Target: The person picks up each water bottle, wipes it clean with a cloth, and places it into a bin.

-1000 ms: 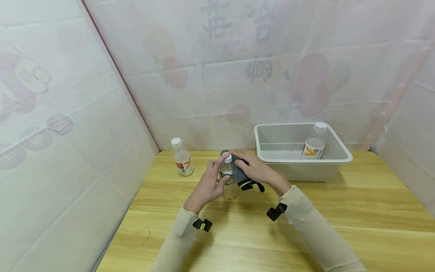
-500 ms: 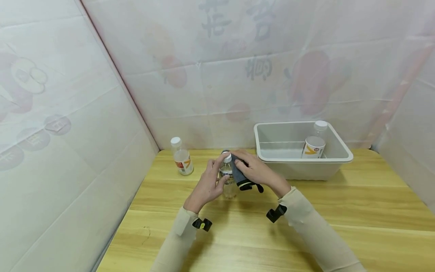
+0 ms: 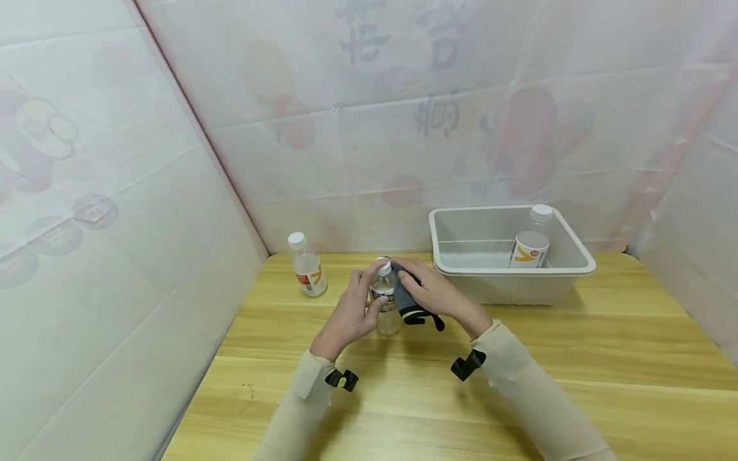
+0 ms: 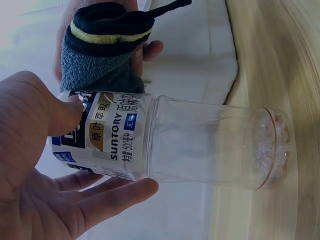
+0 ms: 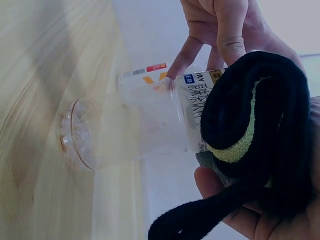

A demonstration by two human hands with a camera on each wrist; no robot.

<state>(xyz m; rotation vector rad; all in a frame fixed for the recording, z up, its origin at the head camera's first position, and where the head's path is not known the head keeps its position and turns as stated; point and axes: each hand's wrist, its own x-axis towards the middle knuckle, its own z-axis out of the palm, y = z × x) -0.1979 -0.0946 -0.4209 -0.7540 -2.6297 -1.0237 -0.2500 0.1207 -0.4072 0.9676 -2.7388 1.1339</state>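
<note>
Standing upright on the wooden worktop [image 3: 519, 358], near its middle: a clear plastic bottle [image 3: 387, 306] with a white cap and a printed label, looking empty through its see-through lower part. Gripping that bottle around the label from the left: the left hand [image 3: 352, 312], thumb pressing on the label and fingers curling round the far side, as the left wrist view is showing. Pressing a dark grey cloth [image 3: 404, 297] with a black and yellow edge against the right side of the bottle, just below the cap: the right hand [image 3: 436, 292], fingers curling round the bunched cloth, with a black strap of the cloth trailing down to the right. Standing farther back and to the left, near the wall, well apart from the hands: a second bottle [image 3: 304, 264] with a white cap and an orange-marked label. Sitting at the far right of the worktop, just beyond the right hand: a pale plastic tub [image 3: 571, 267], holding a third bottle [image 3: 532, 241] upright at its right end.
</note>
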